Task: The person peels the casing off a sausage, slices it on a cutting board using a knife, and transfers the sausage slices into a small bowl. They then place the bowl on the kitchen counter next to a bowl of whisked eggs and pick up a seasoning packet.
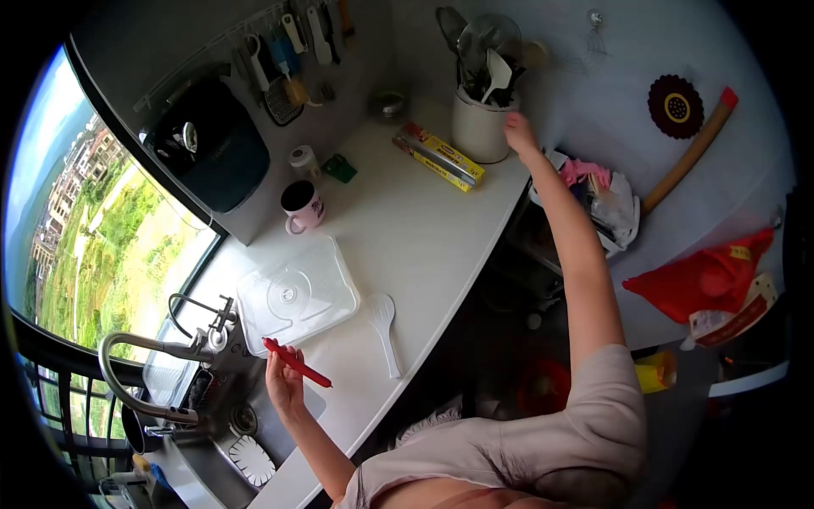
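My left hand (284, 383), over the counter edge by the sink, is closed around a slim red stick-like tool (298, 365); its exact kind is unclear. My right arm stretches to the far end of the counter. There my right hand (520, 136), its fingers curled, is at the right side of a white utensil crock (480, 127). Whether it grips the rim or something small cannot be made out. Upright in the crock are a white spatula (498, 75), a round clear lid or strainer (490, 41) and other utensils.
On the counter (415, 246) lie a clear plastic lid (298, 297), a white slotted spatula (384, 331), a yellow wrap box (441, 157) and a pink mug (303, 206). The sink (284, 437) and faucet (127, 339) are at left. A loaded rack (623, 212) stands right.
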A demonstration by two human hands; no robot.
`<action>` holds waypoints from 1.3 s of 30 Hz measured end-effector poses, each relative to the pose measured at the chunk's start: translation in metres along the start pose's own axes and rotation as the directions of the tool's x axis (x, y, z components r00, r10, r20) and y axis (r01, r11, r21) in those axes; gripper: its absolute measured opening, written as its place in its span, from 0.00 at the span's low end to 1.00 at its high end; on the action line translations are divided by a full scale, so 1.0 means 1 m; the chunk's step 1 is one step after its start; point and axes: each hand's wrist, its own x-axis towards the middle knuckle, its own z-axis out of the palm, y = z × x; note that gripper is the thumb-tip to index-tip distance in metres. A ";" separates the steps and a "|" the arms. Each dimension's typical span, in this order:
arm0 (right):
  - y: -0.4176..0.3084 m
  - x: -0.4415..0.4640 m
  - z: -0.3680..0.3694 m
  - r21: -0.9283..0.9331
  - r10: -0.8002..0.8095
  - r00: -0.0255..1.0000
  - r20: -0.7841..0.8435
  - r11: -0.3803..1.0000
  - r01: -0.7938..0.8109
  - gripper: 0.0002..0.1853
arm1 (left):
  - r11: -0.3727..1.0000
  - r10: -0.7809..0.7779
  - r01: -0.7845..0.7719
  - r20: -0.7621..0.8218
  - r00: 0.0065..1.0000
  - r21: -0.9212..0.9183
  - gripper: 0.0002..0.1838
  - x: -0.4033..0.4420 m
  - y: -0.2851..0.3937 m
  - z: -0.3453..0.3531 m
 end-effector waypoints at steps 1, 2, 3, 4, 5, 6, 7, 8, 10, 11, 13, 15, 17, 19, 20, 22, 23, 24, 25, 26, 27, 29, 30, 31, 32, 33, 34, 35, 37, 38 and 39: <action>-0.003 0.040 -0.017 -0.032 -0.021 1.000 -0.021 0.999 0.020 0.22 | 0.999 -0.002 0.002 0.014 1.000 -0.039 0.15 0.006 -0.025 0.011; -0.013 0.081 -0.026 -0.041 -0.085 0.993 -0.080 0.996 0.082 0.22 | 0.997 0.008 -0.007 0.019 1.000 -0.078 0.15 0.016 -0.041 0.023; -0.013 0.095 -0.025 -0.041 -0.110 0.986 -0.126 0.994 0.106 0.23 | 0.996 0.010 -0.009 0.004 1.000 -0.084 0.15 0.013 -0.043 0.028; -0.011 0.105 -0.020 -0.039 -0.134 0.976 -0.174 0.991 0.129 0.23 | 0.997 0.015 -0.016 -0.014 1.000 -0.070 0.15 0.011 -0.044 0.030; -0.015 0.122 -0.023 -0.076 -0.115 0.982 -0.150 0.992 0.105 0.22 | 0.998 0.027 -0.028 -0.019 0.999 -0.063 0.15 0.015 -0.046 0.034; -0.034 0.118 -0.032 -0.113 -0.082 0.989 -0.120 0.991 0.068 0.22 | 0.998 0.033 -0.034 -0.035 0.999 -0.046 0.15 0.014 -0.046 0.035; -0.038 0.113 -0.032 -0.150 -0.039 0.995 -0.088 0.988 0.026 0.22 | 0.999 0.034 -0.036 -0.066 0.997 -0.031 0.15 0.012 -0.044 0.037; -0.008 0.135 -0.024 -0.162 -0.108 0.993 -0.046 0.982 0.099 0.20 | 0.999 0.039 -0.040 -0.096 0.995 -0.014 0.15 0.010 -0.040 0.038; 0.021 0.157 -0.019 -0.102 -0.145 0.989 -0.041 0.985 0.140 0.19 | 0.998 0.059 -0.057 -0.129 0.990 0.016 0.15 0.014 -0.036 0.045; 0.031 0.167 -0.019 -0.078 -0.169 0.985 -0.036 0.983 0.166 0.18 | 0.997 0.072 -0.068 -0.140 0.988 0.032 0.15 0.015 -0.036 0.048; 0.028 0.168 -0.030 -0.203 -0.288 0.958 -0.011 0.938 0.280 0.17 | 0.996 0.094 -0.091 -0.150 0.984 0.027 0.15 0.019 -0.040 0.055; 0.025 0.170 -0.045 -0.194 -0.301 0.949 0.092 0.929 0.314 0.16 | 0.995 0.102 -0.103 -0.151 0.983 0.000 0.15 0.024 -0.044 0.059; 0.025 0.178 -0.049 -0.135 -0.414 0.904 0.109 0.894 0.426 0.22 | 0.996 0.088 -0.087 -0.144 0.986 0.017 0.15 0.032 -0.050 0.063; 0.001 0.165 -0.058 -0.123 -0.438 0.887 0.143 0.882 0.455 0.25 | 0.998 0.060 -0.055 -0.138 0.989 0.041 0.15 0.039 -0.053 0.067; -0.013 0.155 -0.063 -0.128 -0.411 0.894 0.180 0.891 0.435 0.27 | 0.996 0.061 -0.052 -0.129 0.990 0.071 0.15 0.037 -0.054 0.077; -0.046 0.142 -0.073 -0.199 -0.198 0.928 0.317 0.942 0.269 0.30 | 0.997 0.059 -0.053 -0.098 0.993 0.060 0.15 0.042 -0.057 0.082; -0.045 0.150 -0.073 -0.219 -0.148 0.912 0.382 0.945 0.245 0.30 | 0.997 0.061 -0.056 -0.083 0.995 0.052 0.15 0.044 -0.059 0.085; -0.045 0.164 -0.075 -0.241 -0.098 0.890 0.446 0.944 0.225 0.30 | 0.997 0.059 -0.056 -0.067 0.996 0.053 0.15 0.047 -0.061 0.089; -0.044 0.175 -0.075 -0.266 -0.043 0.860 0.508 0.942 0.205 0.30 | 0.997 0.056 -0.053 -0.055 0.997 0.056 0.15 0.047 -0.063 0.092; -0.045 0.185 -0.076 -0.291 -0.014 0.839 0.544 0.935 0.204 0.29 | 0.997 0.050 -0.048 -0.044 0.998 0.058 0.16 0.047 -0.066 0.095; -0.047 0.194 -0.077 -0.316 0.018 0.817 0.577 0.927 0.203 0.29 | 0.997 0.046 -0.044 -0.041 0.998 0.064 0.16 0.047 -0.068 0.096; -0.050 0.194 -0.079 -0.324 0.020 0.803 0.595 0.921 0.217 0.27 | 0.996 0.041 -0.038 -0.036 0.998 0.078 0.16 0.046 -0.070 0.096; -0.060 0.184 -0.082 -0.309 -0.013 0.812 0.584 0.921 0.237 0.25 | 0.996 0.041 -0.037 -0.049 0.998 0.084 0.16 0.044 -0.070 0.098; -0.069 0.179 -0.083 -0.294 -0.048 0.818 0.573 0.920 0.260 0.23 | 0.996 0.042 -0.037 -0.062 0.997 0.086 0.16 0.041 -0.071 0.101; -0.072 0.181 -0.083 -0.290 -0.066 0.830 0.554 0.919 0.267 0.22 | 0.995 0.045 -0.038 -0.074 0.996 0.087 0.15 0.040 -0.072 0.103; -0.073 0.182 -0.084 -0.288 -0.080 0.841 0.536 0.919 0.271 0.20 | 0.996 0.044 -0.038 -0.068 0.997 0.086 0.15 0.039 -0.073 0.100; -0.077 0.180 -0.084 -0.285 -0.093 0.851 0.516 0.919 0.273 0.18 | 0.996 0.043 -0.037 -0.062 0.997 0.086 0.15 0.039 -0.072 0.096; -0.083 0.180 -0.087 -0.305 -0.136 0.863 0.486 0.899 0.313 0.17 | 0.996 0.041 -0.036 -0.054 0.998 0.087 0.15 0.040 -0.072 0.094; -0.111 0.174 -0.099 -0.350 -0.226 0.877 0.423 0.853 0.388 0.16 | 0.995 0.047 -0.042 -0.051 0.998 0.090 0.15 0.040 -0.072 0.092; -0.115 0.182 -0.105 -0.230 -0.227 0.897 0.380 0.916 0.329 0.15 | 0.995 0.046 -0.041 -0.051 0.998 0.091 0.15 0.038 -0.074 0.092; -0.122 0.185 -0.114 -0.255 -0.274 0.887 0.371 0.889 0.381 0.15 | 0.995 0.044 -0.038 -0.061 0.997 0.089 0.15 0.037 -0.075 0.093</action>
